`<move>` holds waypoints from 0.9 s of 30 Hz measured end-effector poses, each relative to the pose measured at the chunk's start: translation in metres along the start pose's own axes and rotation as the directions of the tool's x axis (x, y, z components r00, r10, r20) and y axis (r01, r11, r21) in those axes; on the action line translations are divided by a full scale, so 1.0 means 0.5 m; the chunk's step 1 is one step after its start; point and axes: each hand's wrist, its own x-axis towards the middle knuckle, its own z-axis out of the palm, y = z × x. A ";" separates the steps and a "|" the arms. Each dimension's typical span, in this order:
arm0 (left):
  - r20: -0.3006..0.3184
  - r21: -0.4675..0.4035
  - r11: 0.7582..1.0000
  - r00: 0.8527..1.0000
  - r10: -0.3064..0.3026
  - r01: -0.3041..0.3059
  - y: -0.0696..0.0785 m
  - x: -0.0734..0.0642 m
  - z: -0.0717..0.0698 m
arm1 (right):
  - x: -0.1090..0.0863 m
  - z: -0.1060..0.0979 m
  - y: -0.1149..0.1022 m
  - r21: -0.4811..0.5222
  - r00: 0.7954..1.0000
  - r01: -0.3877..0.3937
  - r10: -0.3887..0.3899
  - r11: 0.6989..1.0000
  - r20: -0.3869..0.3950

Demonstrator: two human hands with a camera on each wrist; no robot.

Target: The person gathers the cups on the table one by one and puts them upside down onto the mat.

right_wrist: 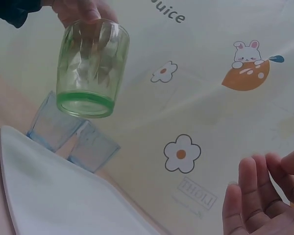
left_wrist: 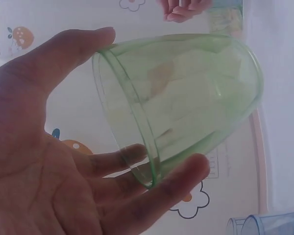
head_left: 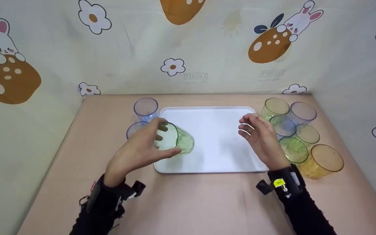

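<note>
Left hand [head_left: 135, 147] grips see-through green plastic-or-glass tumbler [head_left: 186, 142] near rim, midair over left end of white rectangular tray [head_left: 220, 130]; right hand [head_left: 263, 139] empty, fingers loosely bent; tumbler likely light, stiff, slick, maybe breakable, best held round sidewall

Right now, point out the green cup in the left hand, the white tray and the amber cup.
Held green cup [left_wrist: 191, 88], left wrist view: side wall.
White tray [head_left: 215, 140], head view: bare middle.
Amber cup [head_left: 312, 165], head view: outer wall.
</note>
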 end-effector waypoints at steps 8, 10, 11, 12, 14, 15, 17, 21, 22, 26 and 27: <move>-0.045 -0.199 0.979 0.999 0.025 -0.033 -0.007 0.028 0.032 | 0.006 0.007 -0.005 0.092 1.000 -0.013 0.015 0.996 -0.022; -0.048 -0.255 0.966 0.999 0.026 -0.037 -0.006 0.038 0.042 | 0.009 0.010 -0.009 0.118 1.000 -0.005 0.008 0.993 -0.024; -0.050 -0.280 0.959 0.998 0.028 -0.041 -0.005 0.043 0.047 | 0.011 0.011 -0.011 0.133 1.000 -0.001 0.004 0.991 -0.026; -0.052 -0.304 0.952 0.998 0.029 -0.044 -0.004 0.048 0.052 | 0.012 0.013 -0.012 0.145 1.000 0.003 0.001 0.989 -0.027; -0.058 -0.357 0.933 0.998 0.025 -0.044 -0.001 0.058 0.061 | 0.015 0.017 -0.015 0.168 1.000 0.008 -0.003 0.986 -0.027; -0.062 -0.380 0.924 0.998 0.023 -0.045 0.002 0.062 0.064 | 0.016 0.020 -0.016 0.179 1.000 0.009 -0.005 0.984 -0.024; -0.074 -0.436 0.898 0.997 0.023 -0.053 0.007 0.071 0.072 | 0.018 0.025 -0.016 0.197 1.000 0.009 -0.005 0.980 -0.017; -0.104 -0.547 0.833 0.994 0.035 -0.087 0.019 0.087 0.086 | 0.020 0.036 -0.012 0.231 1.000 0.007 -0.007 0.973 -0.001; -0.111 -0.574 0.813 0.993 0.041 -0.098 0.022 0.091 0.090 | 0.020 0.038 -0.010 0.238 1.000 0.006 -0.006 0.971 -0.001; -0.141 -0.666 0.734 0.989 0.052 -0.133 0.028 0.101 0.106 | 0.019 0.042 0.003 0.262 1.000 0.000 0.004 0.965 -0.015; -0.148 -0.682 0.718 0.988 0.049 -0.138 0.028 0.102 0.111 | 0.019 0.043 0.008 0.268 1.000 -0.004 0.010 0.963 -0.023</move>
